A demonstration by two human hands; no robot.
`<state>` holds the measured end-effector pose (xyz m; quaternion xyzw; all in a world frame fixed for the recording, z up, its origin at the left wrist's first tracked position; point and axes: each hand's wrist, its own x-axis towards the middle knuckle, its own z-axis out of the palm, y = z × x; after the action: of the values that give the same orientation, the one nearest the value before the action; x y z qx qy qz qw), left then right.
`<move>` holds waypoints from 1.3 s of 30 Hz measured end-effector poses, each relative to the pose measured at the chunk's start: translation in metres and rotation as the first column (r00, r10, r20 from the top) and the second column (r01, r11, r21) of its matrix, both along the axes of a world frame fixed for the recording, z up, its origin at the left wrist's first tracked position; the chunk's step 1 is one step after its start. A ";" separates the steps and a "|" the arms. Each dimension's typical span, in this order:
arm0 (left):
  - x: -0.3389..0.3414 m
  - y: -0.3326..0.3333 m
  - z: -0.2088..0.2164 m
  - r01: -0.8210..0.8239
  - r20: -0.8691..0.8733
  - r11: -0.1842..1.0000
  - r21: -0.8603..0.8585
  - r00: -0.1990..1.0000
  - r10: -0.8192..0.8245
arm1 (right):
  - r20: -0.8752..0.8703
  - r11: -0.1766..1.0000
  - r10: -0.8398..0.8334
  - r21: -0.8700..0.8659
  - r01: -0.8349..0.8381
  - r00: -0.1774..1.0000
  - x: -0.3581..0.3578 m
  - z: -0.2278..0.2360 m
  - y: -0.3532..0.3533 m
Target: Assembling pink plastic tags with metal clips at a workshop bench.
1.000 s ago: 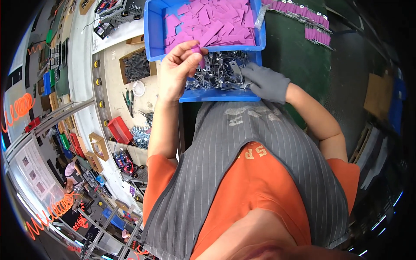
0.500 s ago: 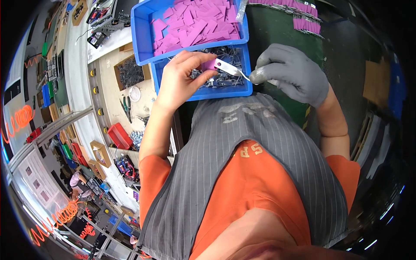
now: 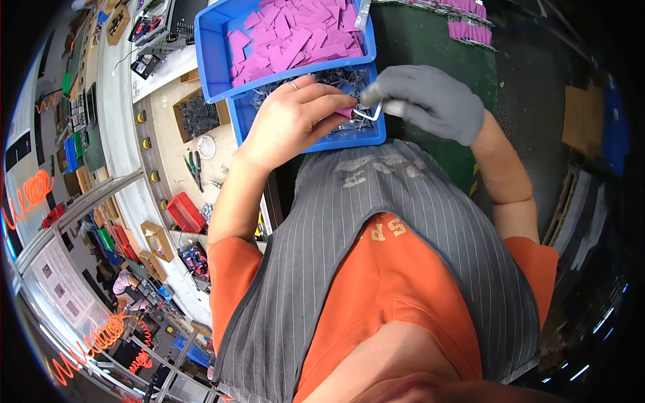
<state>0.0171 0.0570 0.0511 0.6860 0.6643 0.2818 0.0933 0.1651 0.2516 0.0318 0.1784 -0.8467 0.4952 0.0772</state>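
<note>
Over the lower blue bin, my bare left hand [image 3: 289, 121] pinches a small purple piece [image 3: 345, 112] between thumb and fingers. A bent silver metal strip [image 3: 367, 117] sticks out of that purple piece toward the right. My right hand [image 3: 433, 104], in a grey glove, closes its fingertips at the strip's far end; the tips are a little blurred. The lower blue bin [image 3: 349, 142] holds many dark and silver metal parts, partly hidden by my hands. Behind it, an upper blue bin [image 3: 210, 64] holds loose flat purple pieces [image 3: 295, 40].
A workbench on the left carries a carton of dark parts [image 3: 199, 115], green-handled pliers [image 3: 195, 168], a white round lid [image 3: 206, 147] and a red bin [image 3: 186, 212]. Rows of purple-covered strips [image 3: 469, 31] lie at the far right on a green surface [image 3: 430, 50]. Another person [image 3: 126, 285] is at far lower left.
Both hands have drawn closer together. The metal strip has turned and now shows its narrow edge, and my left fingers cover more of the purple piece. The right hand has shifted left.
</note>
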 end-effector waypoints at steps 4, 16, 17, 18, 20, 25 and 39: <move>0.000 0.006 0.006 -0.116 -0.164 0.974 0.194 0.975 0.149 | 0.057 0.975 -0.204 0.105 0.197 0.977 -0.002 -0.020 -0.008; 0.033 0.001 -0.049 -0.074 0.913 0.997 -0.030 -0.408 -0.002 | -0.065 0.952 -0.265 -0.177 0.250 0.962 0.007 -0.012 -0.024; 0.034 0.001 -0.048 -0.070 0.927 0.997 -0.039 -0.375 0.010 | -0.070 0.947 -0.277 -0.189 0.260 0.958 0.007 -0.011 -0.024; 0.034 0.001 -0.048 -0.064 0.940 0.997 -0.047 -0.341 0.023 | -0.067 0.947 -0.277 -0.189 0.261 0.958 0.008 -0.011 -0.025; 0.034 0.000 -0.051 -0.060 0.934 0.998 -0.031 -0.358 0.007 | -0.055 0.940 -0.293 -0.197 0.278 0.954 0.008 -0.012 -0.026; 0.034 0.003 -0.056 -0.043 0.927 0.999 -0.021 -0.375 0.004 | -0.083 0.946 -0.295 -0.166 0.279 0.952 0.009 -0.014 -0.023; 0.032 0.005 -0.067 -0.160 0.902 0.936 -0.314 -0.357 0.242 | -0.260 0.390 -0.817 0.408 0.826 0.515 0.039 -0.135 0.108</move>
<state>0.0493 0.0618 -0.0161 0.0417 0.4300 0.7111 0.5547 0.2041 0.3600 -0.1035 -0.2448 -0.9167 0.1620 0.2711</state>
